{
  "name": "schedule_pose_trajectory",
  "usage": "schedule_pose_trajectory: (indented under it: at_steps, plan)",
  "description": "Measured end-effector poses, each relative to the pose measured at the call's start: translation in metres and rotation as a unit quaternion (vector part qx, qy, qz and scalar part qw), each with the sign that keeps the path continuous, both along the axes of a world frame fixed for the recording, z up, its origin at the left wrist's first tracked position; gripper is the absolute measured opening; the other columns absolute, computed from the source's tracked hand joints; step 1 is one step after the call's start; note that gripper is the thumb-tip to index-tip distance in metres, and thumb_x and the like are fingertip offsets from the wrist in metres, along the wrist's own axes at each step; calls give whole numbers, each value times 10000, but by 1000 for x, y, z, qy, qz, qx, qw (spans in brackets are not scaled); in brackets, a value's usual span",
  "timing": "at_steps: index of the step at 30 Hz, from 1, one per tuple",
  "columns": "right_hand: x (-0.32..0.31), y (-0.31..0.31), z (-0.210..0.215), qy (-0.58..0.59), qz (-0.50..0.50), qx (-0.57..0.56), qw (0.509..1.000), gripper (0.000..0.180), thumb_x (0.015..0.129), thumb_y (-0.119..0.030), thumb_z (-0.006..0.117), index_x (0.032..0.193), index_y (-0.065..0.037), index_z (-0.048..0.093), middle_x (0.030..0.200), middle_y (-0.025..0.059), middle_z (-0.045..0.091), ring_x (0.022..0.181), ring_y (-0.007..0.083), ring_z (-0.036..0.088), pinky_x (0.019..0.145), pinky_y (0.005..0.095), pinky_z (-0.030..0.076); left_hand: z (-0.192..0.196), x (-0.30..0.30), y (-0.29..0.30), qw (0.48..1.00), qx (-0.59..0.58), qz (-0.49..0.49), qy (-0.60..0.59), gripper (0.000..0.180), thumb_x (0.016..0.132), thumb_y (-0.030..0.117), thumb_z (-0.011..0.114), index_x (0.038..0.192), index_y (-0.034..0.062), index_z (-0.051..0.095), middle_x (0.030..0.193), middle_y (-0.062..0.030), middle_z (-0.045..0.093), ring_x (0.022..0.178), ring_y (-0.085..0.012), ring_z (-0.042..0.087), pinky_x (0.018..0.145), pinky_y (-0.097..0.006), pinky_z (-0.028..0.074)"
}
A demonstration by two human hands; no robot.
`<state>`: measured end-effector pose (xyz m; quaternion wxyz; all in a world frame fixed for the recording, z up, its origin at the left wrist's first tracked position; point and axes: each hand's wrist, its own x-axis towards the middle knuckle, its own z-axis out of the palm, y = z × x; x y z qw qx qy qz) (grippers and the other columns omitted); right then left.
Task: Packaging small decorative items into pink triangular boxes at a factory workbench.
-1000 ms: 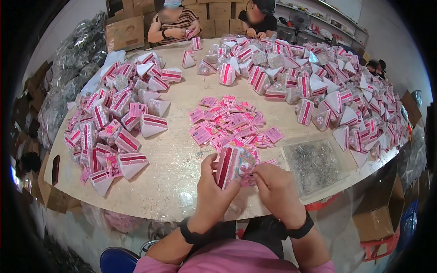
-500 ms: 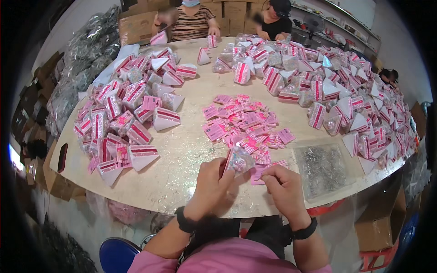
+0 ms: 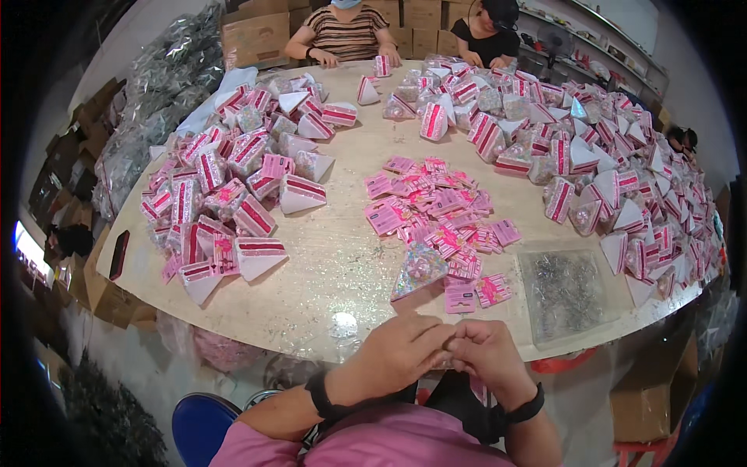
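- Left hand (image 3: 401, 346), on the near side of the pile of pink cards (image 3: 436, 198): fingers bent, meeting the right hand (image 3: 486, 352); I cannot tell whether either hand grips anything.
- Cake-slice ornament (image 3: 419, 271): at the pile's near edge.
- Two loose cards (image 3: 461, 296): also near side.
- Clear tray (image 3: 576, 330) of thin metal pieces (image 3: 564, 284): right of the pile.
- Heaped slices (image 3: 226, 191): left of it.

Left hand (image 3: 397, 346), right hand (image 3: 489, 354), fingertips (image 3: 440, 335) meeting, forearms (image 3: 280, 416) angled inward

Bright indoor light, white glare on tabletop (image 3: 343, 321), bowed edges, black fisheye rim
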<state>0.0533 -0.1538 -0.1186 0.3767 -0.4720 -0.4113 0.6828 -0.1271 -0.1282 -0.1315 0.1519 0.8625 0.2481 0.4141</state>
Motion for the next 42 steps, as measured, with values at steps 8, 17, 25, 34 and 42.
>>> schedule_pose_trajectory:
  at_steps: [8, 17, 25, 34, 42]
  plan:
    - [3, -5, -17, 10, 74, -48, 996, 63, 856, -80, 596, 840, -21, 612, 627, -13, 545, 540, 31, 479, 455, 170, 335, -7, -15, -9, 990, 46, -43, 129, 201, 740, 173, 668, 797, 52, 518, 702, -54, 498, 636, -243, 539, 522, -351, 406]
    - [-17, -16, -8, -172, 53, 216, 960, 133, 857, -94, 582, 978, -39, 569, 731, 56, 584, 616, 140, 573, 532, 287, 457, -9, -21, -13, 842, -518, -66, -137, 177, 890, 173, 577, 776, 38, 588, 645, 1, 529, 560, -61, 437, 486, -230, 354]
    - [-26, -16, 2, -443, 77, 471, 759, 127, 761, -48, 641, 880, -34, 598, 739, 140, 594, 680, 308, 590, 598, 368, 463, -18, -28, -9, 749, -609, -135, -223, 178, 898, 162, 577, 792, 20, 585, 687, 26, 526, 572, -46, 435, 506, -201, 352]
    - [-18, -19, -6, -97, -68, 133, 984, 87, 849, -28, 573, 909, 19, 616, 712, 33, 608, 616, 74, 547, 519, 224, 433, 48, -49, 66, 979, -169, 38, 106, 467, 725, 236, 724, 1077, 5, 522, 985, -134, 567, 886, -243, 554, 780, -330, 451]
    - [0, -14, -38, 46, -88, 67, 993, 89, 862, -28, 564, 920, 29, 600, 665, 34, 585, 561, 62, 507, 498, 192, 386, 22, -28, 119, 947, -146, -67, 278, 719, 655, 243, 726, 1281, 67, 419, 1398, -211, 314, 1282, -382, 295, 1066, -426, 257]
